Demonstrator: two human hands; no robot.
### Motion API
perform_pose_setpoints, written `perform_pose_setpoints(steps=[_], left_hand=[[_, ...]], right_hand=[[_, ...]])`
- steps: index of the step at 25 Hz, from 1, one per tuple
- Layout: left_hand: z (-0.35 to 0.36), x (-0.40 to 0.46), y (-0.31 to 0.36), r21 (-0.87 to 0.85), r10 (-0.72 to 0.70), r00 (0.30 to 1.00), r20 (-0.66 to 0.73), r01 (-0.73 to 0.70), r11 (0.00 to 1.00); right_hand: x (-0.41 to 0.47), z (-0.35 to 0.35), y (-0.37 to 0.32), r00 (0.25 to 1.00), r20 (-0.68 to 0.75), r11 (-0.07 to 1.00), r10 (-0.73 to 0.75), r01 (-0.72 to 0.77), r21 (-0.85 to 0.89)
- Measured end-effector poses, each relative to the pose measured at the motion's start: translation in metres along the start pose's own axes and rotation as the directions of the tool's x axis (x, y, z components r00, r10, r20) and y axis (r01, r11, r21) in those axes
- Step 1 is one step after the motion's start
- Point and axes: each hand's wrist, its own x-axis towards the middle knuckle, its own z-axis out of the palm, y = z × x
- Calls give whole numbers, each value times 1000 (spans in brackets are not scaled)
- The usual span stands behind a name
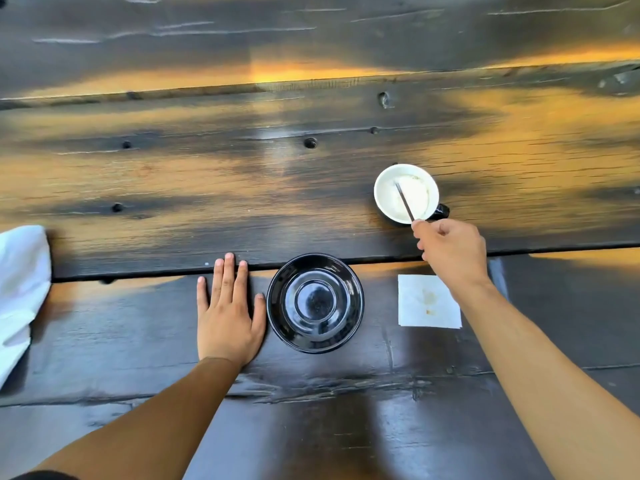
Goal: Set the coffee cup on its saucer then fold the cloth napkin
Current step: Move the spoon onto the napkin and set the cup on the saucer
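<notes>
Clearly early in the job: neither step is done yet. Coffee cup (406, 194), white inside with a dark outside and handle, stands on the wooden table (311, 174), far and to the right of the black saucer (314, 303), apart from it. Saucer sits bare, near centre. Right hand (450, 252) is closed around the near end of a thin stirrer (404, 201) that rests in the cup. Left hand (227, 306) lies flat and spread on the table, holding nothing, thumb just beside the saucer's left rim. White cloth napkin (20, 289) is bunched, unfolded, at the far left edge. A small stained paper square (428, 301) lies right of the saucer. Left to do: move cup, fold napkin.
</notes>
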Motion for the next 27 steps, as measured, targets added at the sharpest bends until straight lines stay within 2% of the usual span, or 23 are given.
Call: perform_pose_setpoints(steps=[10,13,17,24,27], left_hand=[[-1,1,0,12,-9,1000,30,9,1000],[-1,1,1,9,-12,999,33,12,1000],[-1,0,1,-9,-19,999,26,19,1000],[-5,1,4,-28,-23,999,32,24,999],[-5,1,5,-32,-27,999,31,28,999]], right_hand=[[-17,-17,4,998,-13,997,-62,61,-48],[-25,-24,9,999,4,999,-50,50,13],[-52,-34,39,999,-17,979,-45,47,196],[-130,-29,127,977,74,950,202,-214,226],[-146,-23,143,954,61,928,293,-299,224]])
